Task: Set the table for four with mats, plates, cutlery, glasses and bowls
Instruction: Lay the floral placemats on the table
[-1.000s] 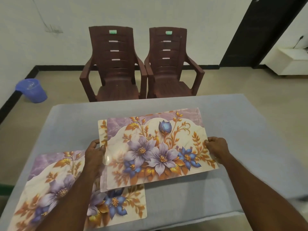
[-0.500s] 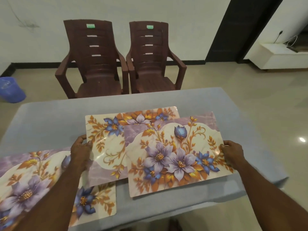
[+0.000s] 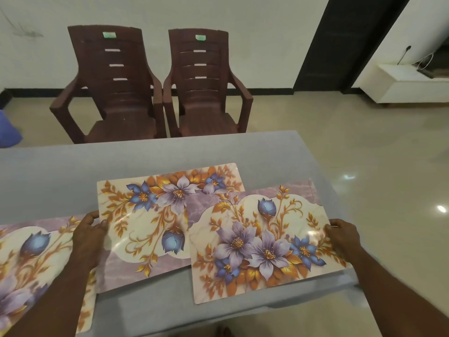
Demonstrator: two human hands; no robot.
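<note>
Three floral mats are seen on the grey tabletop (image 3: 73, 171). The right mat (image 3: 264, 242) lies at the near right corner of the tabletop, and its left edge overlaps the middle mat (image 3: 150, 220), which is turned the other way round, flowers at the far side. The right mat's right edge is gripped by the right hand (image 3: 343, 237), with fingers curled over its rim. The middle mat's left edge is held by the left hand (image 3: 88, 235), thumb laid on top and fingers tucked beneath. A third mat (image 3: 31, 254) is spread at the near left, partly hidden under the left forearm and cut off by the frame. Two brown plastic chairs (image 3: 155, 93) are set side by side beyond the tabletop's far edge, against a white wall.
</note>
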